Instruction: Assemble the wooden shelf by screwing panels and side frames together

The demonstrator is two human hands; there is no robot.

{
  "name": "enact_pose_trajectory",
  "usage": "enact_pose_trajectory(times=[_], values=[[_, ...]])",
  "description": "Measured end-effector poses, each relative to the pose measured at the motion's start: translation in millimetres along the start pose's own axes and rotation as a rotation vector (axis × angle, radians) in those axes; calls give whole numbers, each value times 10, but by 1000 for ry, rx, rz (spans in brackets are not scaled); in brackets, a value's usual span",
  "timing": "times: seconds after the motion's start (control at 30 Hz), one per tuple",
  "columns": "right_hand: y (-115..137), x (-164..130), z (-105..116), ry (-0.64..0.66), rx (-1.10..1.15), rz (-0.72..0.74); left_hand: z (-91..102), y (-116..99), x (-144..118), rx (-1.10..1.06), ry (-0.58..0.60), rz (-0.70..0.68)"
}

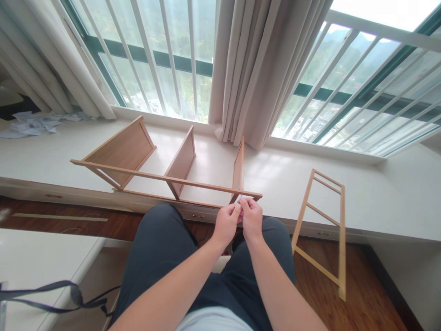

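Observation:
My left hand (pixel 226 223) and my right hand (pixel 251 218) meet above my knees, fingertips pinched together on a tiny pale item (pixel 240 205) that is too small to identify. Just beyond them a half-built wooden shelf frame (pixel 165 177) lies on the white window ledge (pixel 51 156), with three upright panels joined by thin rails. Its right end rail almost touches my fingers.
A wooden ladder-like side frame (pixel 324 230) leans against the ledge on the right, its foot on the dark wood floor. Crumpled papers (pixel 31 124) lie at the far left. A dark strap (pixel 62 296) crosses a white surface at lower left. Curtains and barred windows stand behind.

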State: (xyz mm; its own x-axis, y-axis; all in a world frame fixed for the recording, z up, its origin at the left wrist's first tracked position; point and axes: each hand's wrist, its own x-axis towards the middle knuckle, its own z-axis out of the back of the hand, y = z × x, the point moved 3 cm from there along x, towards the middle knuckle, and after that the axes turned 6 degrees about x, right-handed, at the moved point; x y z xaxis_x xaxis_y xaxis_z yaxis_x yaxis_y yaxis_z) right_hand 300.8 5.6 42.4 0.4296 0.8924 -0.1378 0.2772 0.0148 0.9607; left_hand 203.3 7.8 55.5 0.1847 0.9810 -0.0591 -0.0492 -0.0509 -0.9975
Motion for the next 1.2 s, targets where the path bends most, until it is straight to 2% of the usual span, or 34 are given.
enact_pose_trajectory(times=[0.17, 0.3, 0.43, 0.63, 0.97, 1.07, 1.2], values=[[0, 10, -15, -4, 16, -11, -1, 9, 6, 12, -5, -4], [21, 2, -46, 7, 26, -27, -7, 43, 21, -96, -5, 10], [62, -14, -100, 36, 128, -87, -47, 87, 30, -217, 15, 42], [111, 5, -112, 52, 148, -165, -156, 127, 7, -436, 63, 165], [169, 25, -97, 72, 47, -158, -205, 127, -5, -889, 129, 397], [182, 30, -93, 77, 32, -162, -205, 106, -18, -910, 152, 421], [192, 20, -96, 83, 38, -177, -190, 81, -30, -817, 139, 360]])
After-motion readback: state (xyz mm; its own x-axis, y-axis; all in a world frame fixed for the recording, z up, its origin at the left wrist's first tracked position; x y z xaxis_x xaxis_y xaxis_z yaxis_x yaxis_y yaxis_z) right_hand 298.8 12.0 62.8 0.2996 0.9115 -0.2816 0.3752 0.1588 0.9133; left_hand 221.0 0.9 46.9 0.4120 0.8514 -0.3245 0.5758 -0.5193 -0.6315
